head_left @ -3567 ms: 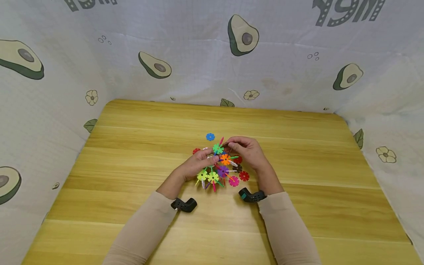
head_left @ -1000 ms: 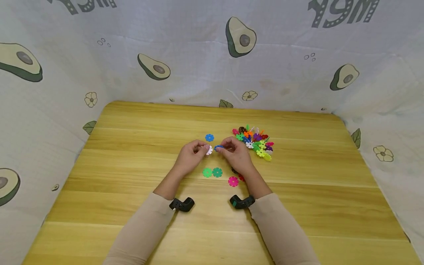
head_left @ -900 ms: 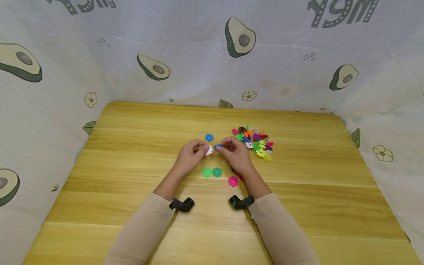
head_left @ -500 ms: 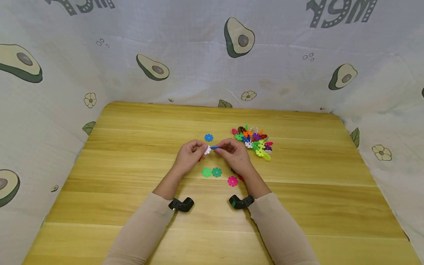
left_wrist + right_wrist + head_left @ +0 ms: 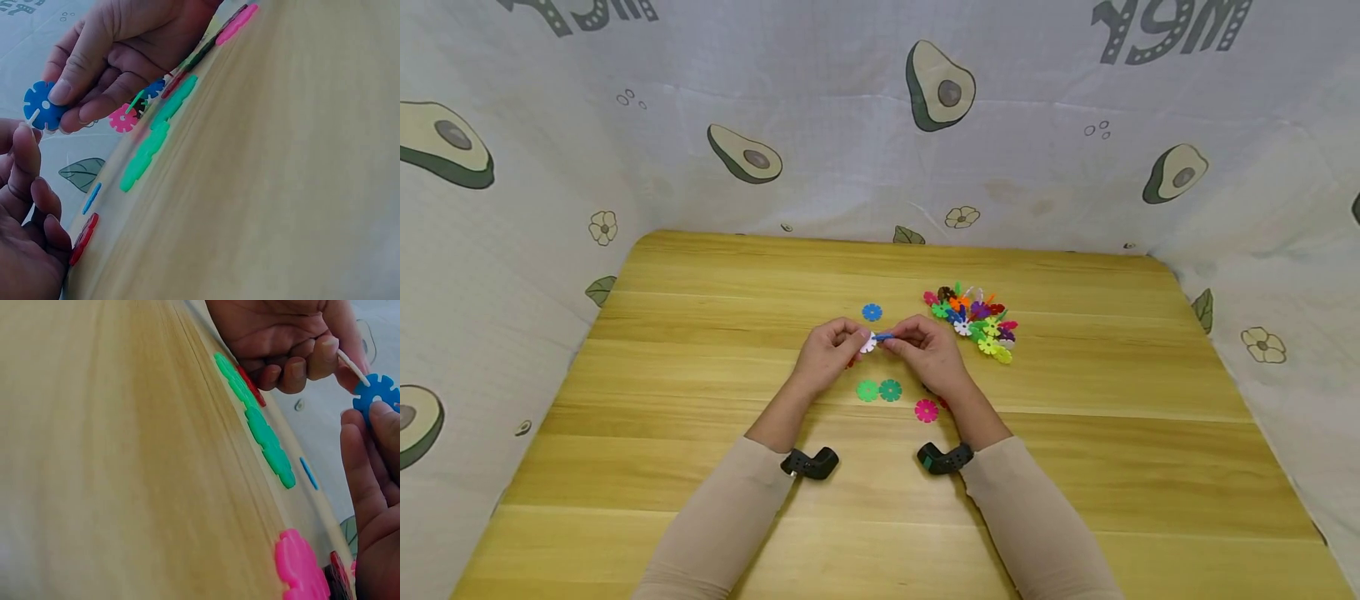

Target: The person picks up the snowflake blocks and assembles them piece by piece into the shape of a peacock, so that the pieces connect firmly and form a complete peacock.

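My left hand (image 5: 827, 354) pinches a white notched disc (image 5: 868, 343) between thumb and fingers, its face toward the head camera. Facing it, my right hand (image 5: 931, 354) pinches a blue notched disc (image 5: 44, 105) by its edge. The two discs meet at their rims, set crosswise, with the white one edge-on at a slot of the blue one in the right wrist view. Both hands are above the table. Under the left fingers lies a red disc (image 5: 84, 239), mostly covered in the head view.
A cluster of joined coloured discs (image 5: 973, 321) stands right of the right hand. Loose on the wooden table (image 5: 700, 275) lie a blue disc (image 5: 872, 312), a light green disc (image 5: 867, 390), a teal disc (image 5: 891, 389) and a pink disc (image 5: 927, 410). Dark and red discs sit partly under the right wrist.
The joined cluster, earlier held in both hands, now stands at the right. The hands took up a white and a blue disc and brought them together; the gap between them has closed.
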`<state>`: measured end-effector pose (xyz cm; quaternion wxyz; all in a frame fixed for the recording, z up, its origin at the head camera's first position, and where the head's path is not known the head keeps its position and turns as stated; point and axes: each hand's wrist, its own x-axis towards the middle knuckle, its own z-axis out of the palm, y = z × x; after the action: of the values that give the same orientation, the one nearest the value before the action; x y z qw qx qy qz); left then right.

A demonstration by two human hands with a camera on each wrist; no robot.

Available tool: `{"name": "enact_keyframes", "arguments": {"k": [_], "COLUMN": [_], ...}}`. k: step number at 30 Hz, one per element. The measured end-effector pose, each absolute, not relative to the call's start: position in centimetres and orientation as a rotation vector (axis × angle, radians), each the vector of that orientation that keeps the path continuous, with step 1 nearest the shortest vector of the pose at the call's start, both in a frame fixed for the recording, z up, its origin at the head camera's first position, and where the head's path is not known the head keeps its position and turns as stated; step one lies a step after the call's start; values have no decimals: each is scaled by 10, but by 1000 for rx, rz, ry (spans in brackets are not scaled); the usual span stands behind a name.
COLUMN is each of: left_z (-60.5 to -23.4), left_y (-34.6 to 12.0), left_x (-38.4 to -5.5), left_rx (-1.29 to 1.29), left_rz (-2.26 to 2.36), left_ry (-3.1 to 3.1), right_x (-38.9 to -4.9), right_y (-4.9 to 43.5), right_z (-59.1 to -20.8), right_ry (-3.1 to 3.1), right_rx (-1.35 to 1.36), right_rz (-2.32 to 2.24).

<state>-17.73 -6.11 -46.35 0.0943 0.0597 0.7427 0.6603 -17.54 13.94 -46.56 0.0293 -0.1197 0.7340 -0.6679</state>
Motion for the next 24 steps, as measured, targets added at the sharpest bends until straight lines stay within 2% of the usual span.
{"name": "enact_keyframes", "arguments": {"k": [9,13,18,24], "left_z": [-465,-465,-467,-467], "left_y": [-59,-59,-60,-60], "left_x": [-173,-175,-178,-180], "left_rx": [204,94,10,-15], "left_rz": [2010,2119,2208,2221], "left_ry": [2222,2210,2170,2169], "right_x": [-173,-173,-172,-171], "right_y": [134,130,131,133], "right_z": [-467,-465,-462,-457], "right_ry": [2405,2592,2712,2627], "right_rx": [-363,-400,-588,-721], "right_rz": [-1944,-1615,-990,-853]}}
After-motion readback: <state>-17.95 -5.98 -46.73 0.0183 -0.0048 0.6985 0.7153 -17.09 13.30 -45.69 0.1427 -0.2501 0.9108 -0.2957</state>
